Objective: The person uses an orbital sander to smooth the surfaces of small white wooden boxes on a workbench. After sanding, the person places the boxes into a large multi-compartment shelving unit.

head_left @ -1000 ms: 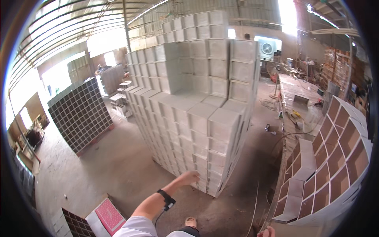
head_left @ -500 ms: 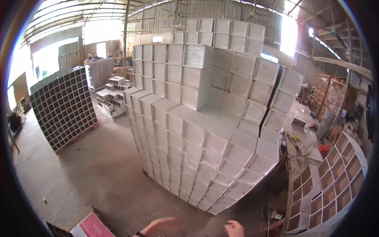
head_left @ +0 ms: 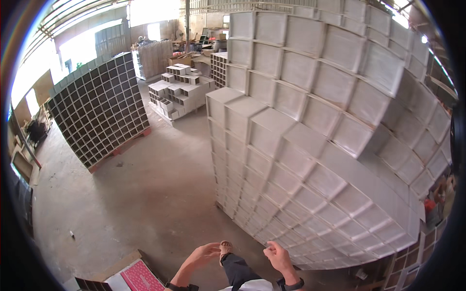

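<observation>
My left hand is held out low in front of me, fingers stretched and holding nothing. My right hand is loosely closed, fingers curled in, with nothing visible in it. Dark bands circle both wrists. Beside my right hand rises a large stack of pale grey box-like units, their square faces toward me; whether the hand touches it I cannot tell. Between my hands show one sandalled foot and a dark trouser leg.
At the left, a tall stack of open-fronted compartments stands on a reddish pallet. Further back is a lower, stepped pile of pale boxes. Near lower left lies a carton with a pink patterned panel. Concrete floor stretches between the stacks.
My view has turned left and come nearer to the big stack, which now fills the right side. Both hands show further up, and a foot has come into view.
</observation>
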Demonstrator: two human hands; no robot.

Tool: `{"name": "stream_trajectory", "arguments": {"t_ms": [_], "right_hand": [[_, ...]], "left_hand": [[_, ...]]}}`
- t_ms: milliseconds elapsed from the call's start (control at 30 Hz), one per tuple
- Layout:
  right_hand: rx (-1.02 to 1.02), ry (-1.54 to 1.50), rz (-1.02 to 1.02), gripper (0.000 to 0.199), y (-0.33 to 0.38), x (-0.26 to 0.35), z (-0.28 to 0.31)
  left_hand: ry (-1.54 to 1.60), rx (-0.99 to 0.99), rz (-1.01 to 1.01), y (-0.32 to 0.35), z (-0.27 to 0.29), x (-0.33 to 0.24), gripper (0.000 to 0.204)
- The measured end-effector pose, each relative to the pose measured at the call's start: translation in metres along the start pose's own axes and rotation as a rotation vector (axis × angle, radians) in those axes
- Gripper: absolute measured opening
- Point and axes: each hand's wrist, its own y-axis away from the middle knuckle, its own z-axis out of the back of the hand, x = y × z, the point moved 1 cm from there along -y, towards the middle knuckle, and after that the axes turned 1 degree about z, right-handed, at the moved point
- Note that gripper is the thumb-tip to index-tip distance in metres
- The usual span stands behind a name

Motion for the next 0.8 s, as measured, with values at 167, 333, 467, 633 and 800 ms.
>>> {"name": "stream_trajectory", "arguments": {"t_ms": [167, 333, 467, 633, 800], "right_hand": [[0.065, 0.008, 0.136, 0.047, -0.142, 0.059, -0.088], [0.278, -0.068, 0.263, 0.048, -0.268, 0.178, -0.166], [0.196, -0.054, 0.38, 0.047, -0.364, 0.239, -0.221], [0.011, -0.039, 0.332, 0.049, -0.48, 0.243, -0.296], [-0.07, -0.057, 0.13, 0.05, -0.568, 0.285, -0.32]], "left_hand": [[-0.517, -0.183, -0.015, -0.071, 0.109, 0.016, 0.048], [-0.093, -0.165, 0.154, -0.113, 0.215, -0.03, 0.049], [-0.309, -0.334, 0.129, -0.173, 0.308, -0.024, 0.047], [-0.196, -0.278, 0.217, -0.283, 0.441, 0.013, 0.046], [-0.429, -0.084, 0.127, -0.421, 0.551, -0.057, 0.046]]}}
